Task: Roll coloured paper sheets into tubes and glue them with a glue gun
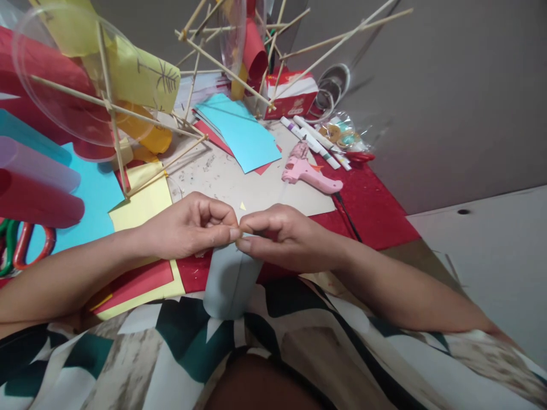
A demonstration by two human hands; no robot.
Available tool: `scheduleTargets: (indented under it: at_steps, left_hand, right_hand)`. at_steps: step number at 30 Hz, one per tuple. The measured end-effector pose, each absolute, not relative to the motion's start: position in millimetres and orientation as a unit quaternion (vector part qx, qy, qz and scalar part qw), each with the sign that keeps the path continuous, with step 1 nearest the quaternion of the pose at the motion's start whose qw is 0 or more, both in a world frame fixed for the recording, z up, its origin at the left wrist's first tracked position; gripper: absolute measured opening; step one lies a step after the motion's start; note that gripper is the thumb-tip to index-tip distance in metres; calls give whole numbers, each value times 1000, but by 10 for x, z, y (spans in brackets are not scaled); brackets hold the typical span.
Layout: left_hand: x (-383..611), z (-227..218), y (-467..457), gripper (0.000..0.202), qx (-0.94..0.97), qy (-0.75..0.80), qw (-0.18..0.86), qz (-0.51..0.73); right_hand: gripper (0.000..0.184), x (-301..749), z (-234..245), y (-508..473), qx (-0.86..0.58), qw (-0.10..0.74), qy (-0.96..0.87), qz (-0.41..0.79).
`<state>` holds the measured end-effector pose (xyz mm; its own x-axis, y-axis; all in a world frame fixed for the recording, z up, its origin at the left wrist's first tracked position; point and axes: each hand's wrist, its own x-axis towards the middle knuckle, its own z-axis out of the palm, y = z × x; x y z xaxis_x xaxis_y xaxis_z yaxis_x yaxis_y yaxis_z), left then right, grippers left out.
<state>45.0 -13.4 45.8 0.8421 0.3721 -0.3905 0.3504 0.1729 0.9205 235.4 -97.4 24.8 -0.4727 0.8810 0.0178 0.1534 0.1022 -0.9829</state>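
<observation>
A pale blue-grey paper tube (231,285) stands tilted in front of my body, with a seam line down its side. At its upper end my left hand (192,228) is closed, thumb and forefinger pinched on the rim. My right hand (290,236) pinches the same rim from the other side, and the fingertips of both hands meet there. The fingers cover most of the tube's top edge. Just beyond the hands, a pink glue gun (310,173) lies on a grey board (222,176).
Frames of thin wooden sticks (231,71) rise at the back, close above the table. Rolled coloured paper (43,199) and scissors (34,245) lie left. Blue paper sheets (239,131), markers (314,142) and a red box (293,97) are farther back. A wall (448,114) stands right.
</observation>
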Motion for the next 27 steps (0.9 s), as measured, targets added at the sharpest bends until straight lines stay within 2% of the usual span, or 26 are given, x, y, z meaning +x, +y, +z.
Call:
scheduleTargets:
  at_steps: [2,7,11,17,20,23,27]
  left_hand:
    - [453,451,-141,29,644,280,712,6]
    - [445,439,-75,35,653,264,708,52]
    - [430,453,36,32,657,251,711,-3]
    - [420,450,71,32,647,229,726,-28]
    - [438,440,11,33,649,222,728,-20]
    - [465,415,-49,29,650,252,714,61]
    - [478,358,-14,24,644,276,631,333]
  right_hand:
    - [23,2355,242,-976,-393,327,-659,552]
    - [36,2401,250,-961,-422,350,-606,576]
    - [37,2424,229,-934,-424,380,-605,557]
    - [54,2405,229,-918,-441,385,-620,522]
    - [49,2376,248,-929,-425,363,-646,520]
    - [41,2372,250,-930,-419,380,-640,520]
    - [43,2439,182,-865,-477,541,-541,433]
